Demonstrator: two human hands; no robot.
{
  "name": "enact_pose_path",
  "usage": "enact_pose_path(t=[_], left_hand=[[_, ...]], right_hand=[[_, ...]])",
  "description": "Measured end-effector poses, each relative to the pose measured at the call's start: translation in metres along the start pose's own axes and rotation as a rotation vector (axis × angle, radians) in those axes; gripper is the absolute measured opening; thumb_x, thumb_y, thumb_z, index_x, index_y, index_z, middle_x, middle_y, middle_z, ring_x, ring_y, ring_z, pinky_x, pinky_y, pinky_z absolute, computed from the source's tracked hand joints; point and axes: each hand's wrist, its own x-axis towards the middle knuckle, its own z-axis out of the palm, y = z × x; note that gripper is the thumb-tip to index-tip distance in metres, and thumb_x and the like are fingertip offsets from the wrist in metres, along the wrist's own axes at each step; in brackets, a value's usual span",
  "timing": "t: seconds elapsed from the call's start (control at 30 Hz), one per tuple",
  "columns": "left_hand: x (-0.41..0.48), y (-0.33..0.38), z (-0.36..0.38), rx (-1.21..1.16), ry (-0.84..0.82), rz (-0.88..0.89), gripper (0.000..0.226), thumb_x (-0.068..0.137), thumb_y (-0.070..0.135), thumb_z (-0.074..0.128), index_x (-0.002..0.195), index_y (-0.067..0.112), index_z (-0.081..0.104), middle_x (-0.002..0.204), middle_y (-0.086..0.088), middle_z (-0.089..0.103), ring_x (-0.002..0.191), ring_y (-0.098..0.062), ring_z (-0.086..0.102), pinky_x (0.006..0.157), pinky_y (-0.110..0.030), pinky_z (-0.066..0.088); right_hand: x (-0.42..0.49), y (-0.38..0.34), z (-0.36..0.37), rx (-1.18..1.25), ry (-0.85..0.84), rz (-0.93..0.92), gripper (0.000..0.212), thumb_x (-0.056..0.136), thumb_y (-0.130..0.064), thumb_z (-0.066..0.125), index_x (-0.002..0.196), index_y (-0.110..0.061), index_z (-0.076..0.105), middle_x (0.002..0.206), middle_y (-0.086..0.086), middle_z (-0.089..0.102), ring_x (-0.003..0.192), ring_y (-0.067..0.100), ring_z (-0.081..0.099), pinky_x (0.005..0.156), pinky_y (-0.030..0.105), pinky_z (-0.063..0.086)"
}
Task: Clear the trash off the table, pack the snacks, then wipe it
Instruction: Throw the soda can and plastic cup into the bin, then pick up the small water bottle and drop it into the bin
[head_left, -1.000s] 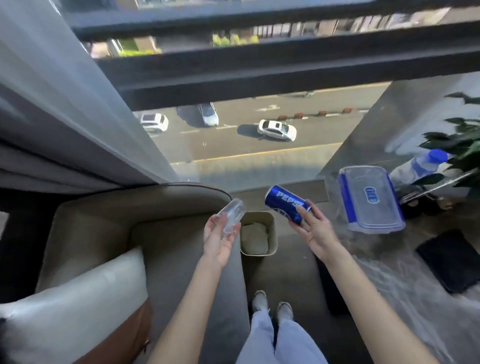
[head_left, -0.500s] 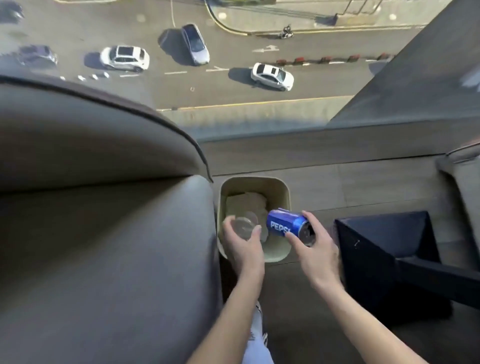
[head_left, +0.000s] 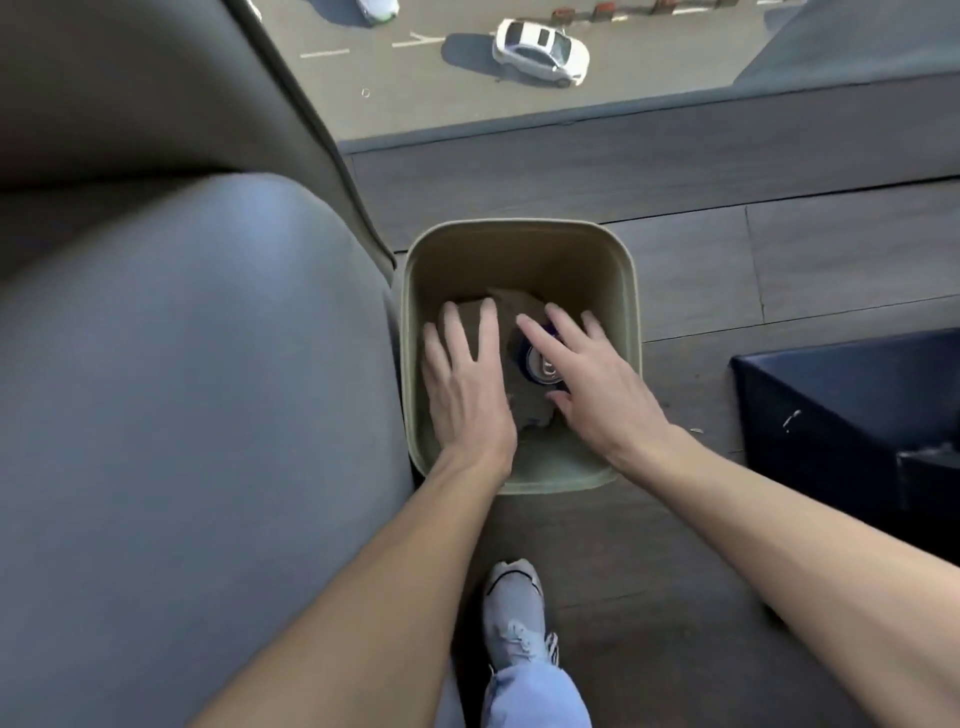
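Can dropped into the bin; both hands, left and right, now spread empty above it.

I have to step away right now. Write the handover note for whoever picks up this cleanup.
Left hand: open, fingers spread, empty, over the bin.
Right hand: open, empty, over the bin; no grip on anything.
Blue can: lying inside the beige bin, on crumpled paper, partly hidden by the right hand.
Clear cup: not visible; possibly under the left hand.
Bin stands on the floor between the grey sofa and a dark stand.
Done: can binned.
Left: any remaining trash, packing snacks, wiping the table. The table is out of view.
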Motion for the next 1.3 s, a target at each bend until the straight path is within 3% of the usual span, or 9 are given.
enact_pose_path(t=[0.1,0.2,0.37,0.57,0.73,0.83,1.1,1.3], left_hand=[[-0.025,0.006,-0.031,-0.056,-0.101,0.063,0.085,0.092,0.011,0.059,0.155,0.026,0.004,0.164,-0.003,-0.005,0.151,-0.03,-0.006,0.122,-0.041,0.02],[-0.067,0.012,-0.089,-0.068,-0.155,0.159,0.07,0.095,0.026,0.054,0.154,0.022,0.017,0.164,-0.004,0.002,0.152,-0.027,-0.003,0.123,-0.041,0.014],[-0.154,0.029,-0.217,0.009,-0.216,0.147,0.07,0.095,0.043,0.049,0.154,0.029,0.014,0.164,-0.003,0.003,0.152,-0.025,-0.003,0.124,-0.046,0.004],[-0.251,0.071,-0.362,0.019,-0.224,0.046,0.072,0.091,0.058,0.044,0.153,0.031,0.017,0.164,-0.004,0.005,0.152,-0.028,-0.007,0.119,-0.055,-0.005],[-0.339,0.133,-0.435,0.079,-0.175,0.142,0.072,0.089,0.062,0.042,0.151,0.032,0.021,0.164,-0.003,0.007,0.151,-0.031,-0.006,0.116,-0.06,-0.009],[-0.386,0.186,-0.448,0.155,-0.129,0.272,0.068,0.091,0.059,0.041,0.151,0.03,0.024,0.164,-0.002,0.011,0.151,-0.031,0.001,0.118,-0.061,-0.001],[-0.493,0.354,-0.417,0.382,-0.15,0.829,0.062,0.095,0.058,0.033,0.151,0.034,0.022,0.164,-0.002,0.012,0.152,-0.029,0.002,0.119,-0.058,0.0],[-0.536,0.444,-0.399,0.511,-0.205,1.157,0.064,0.095,0.056,0.036,0.152,0.033,0.017,0.164,-0.001,0.012,0.152,-0.029,0.002,0.119,-0.056,-0.001]], right_hand=[[-0.03,-0.013,-0.027,-0.018,-0.006,-0.014,0.078,0.09,-0.017,0.064,0.153,-0.029,0.019,0.161,0.002,0.02,0.149,0.029,0.015,0.116,0.045,0.032],[-0.086,-0.031,-0.073,-0.103,-0.025,0.028,0.075,0.091,-0.036,0.061,0.153,-0.031,0.019,0.161,0.005,0.021,0.151,0.029,0.01,0.122,0.047,0.015],[-0.188,-0.074,-0.181,-0.124,-0.078,0.191,0.077,0.091,-0.054,0.05,0.154,-0.037,0.008,0.164,0.005,0.008,0.152,0.028,-0.003,0.121,0.05,0.001],[-0.288,-0.139,-0.314,-0.06,0.005,0.112,0.069,0.093,-0.054,0.046,0.153,-0.033,0.019,0.163,0.008,0.017,0.152,0.028,0.008,0.123,0.051,0.005],[-0.388,-0.173,-0.389,-0.122,0.094,-0.01,0.064,0.095,-0.054,0.041,0.152,-0.033,0.022,0.163,0.007,0.017,0.152,0.026,0.009,0.123,0.05,0.005],[-0.449,-0.165,-0.416,-0.065,0.176,0.029,0.06,0.096,-0.05,0.041,0.151,-0.032,0.026,0.162,0.006,0.018,0.151,0.023,0.013,0.123,0.047,0.006],[-0.649,-0.05,-0.42,0.187,0.434,0.587,0.065,0.092,-0.056,0.044,0.151,-0.04,0.021,0.164,0.003,0.013,0.152,0.024,0.007,0.122,0.046,0.0],[-0.754,0.001,-0.423,0.305,0.636,0.969,0.071,0.09,-0.063,0.042,0.152,-0.04,0.015,0.163,0.006,0.013,0.151,0.028,0.011,0.121,0.049,0.006]])
